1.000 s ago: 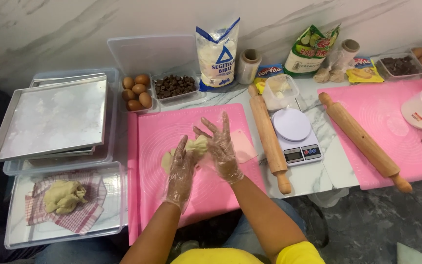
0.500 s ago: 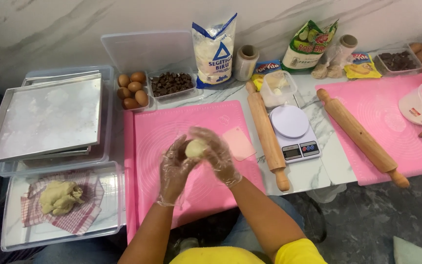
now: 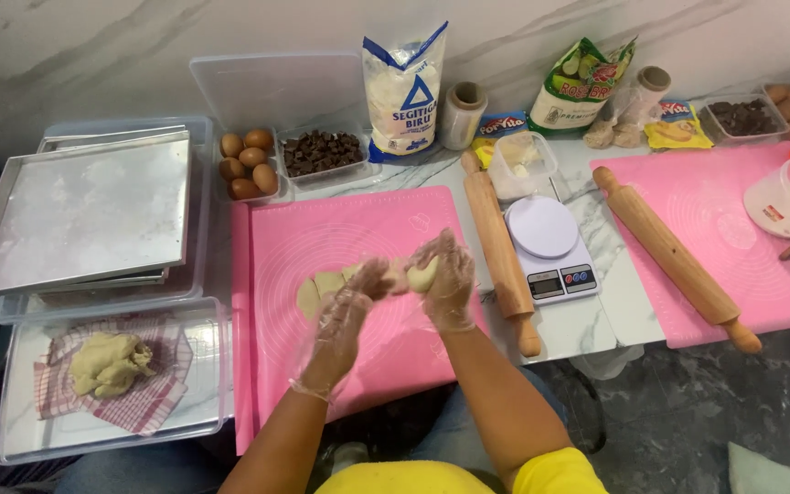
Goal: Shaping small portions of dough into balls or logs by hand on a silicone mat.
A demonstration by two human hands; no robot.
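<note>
Gloved left hand [image 3: 351,306] and right hand [image 3: 445,274] cup a pale dough ball [image 3: 421,273] together, pink silicone mat's [image 3: 322,238] centre; flattened dough pieces [image 3: 320,288] at nine o'clock.

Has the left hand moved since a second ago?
Yes. The left hand has closed in toward the right hand around the dough piece, above the pink mat.

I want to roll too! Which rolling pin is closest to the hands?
The rolling pin beside the white scale, right next to the right hand. The other rolling pin lies farther away on another pink mat.
</note>
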